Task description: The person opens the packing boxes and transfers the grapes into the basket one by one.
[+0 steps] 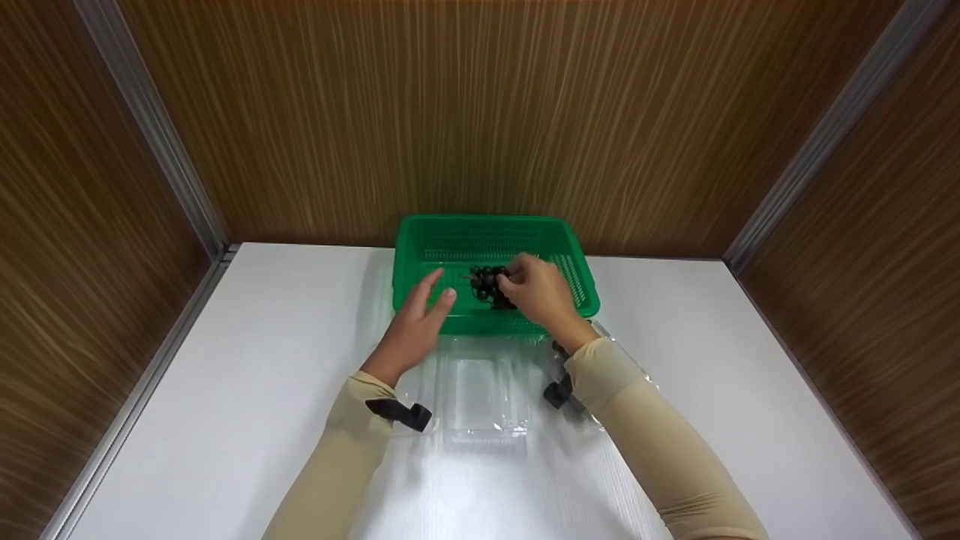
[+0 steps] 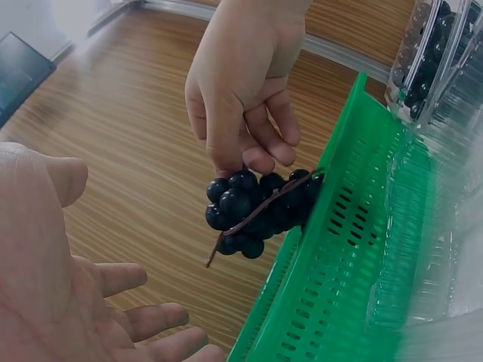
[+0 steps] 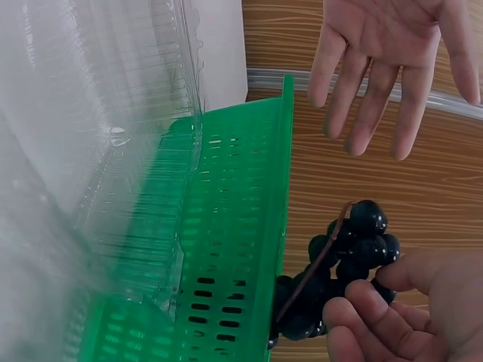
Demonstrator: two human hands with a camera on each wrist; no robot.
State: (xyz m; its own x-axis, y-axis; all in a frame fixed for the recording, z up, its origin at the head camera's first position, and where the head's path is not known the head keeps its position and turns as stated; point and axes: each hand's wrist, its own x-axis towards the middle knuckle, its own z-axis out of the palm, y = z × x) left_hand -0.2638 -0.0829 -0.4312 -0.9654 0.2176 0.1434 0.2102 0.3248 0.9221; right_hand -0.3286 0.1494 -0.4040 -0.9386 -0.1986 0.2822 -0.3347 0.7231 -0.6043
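A bunch of dark grapes [image 1: 489,283] with a thin reddish-brown stem hangs from my right hand [image 1: 541,291], over the green basket [image 1: 491,327]. Thumb and fingers pinch the bunch at one side, as the right wrist view also shows the grapes [image 3: 367,249] against the fingertips. In the left wrist view part of the bunch [image 2: 241,204] is hidden behind the basket's rim. My left hand [image 1: 415,322] is held at the basket's left front side, fingers spread and holding nothing, apart from the grapes.
In front of the basket, a clear plastic container [image 1: 480,394] lies on the white table [image 1: 300,375]. Beside it on the right, another clear container [image 2: 430,68] holds dark grapes, partly hidden by my right arm in the head view. Wood-patterned panels [image 1: 480,112] enclose the table.
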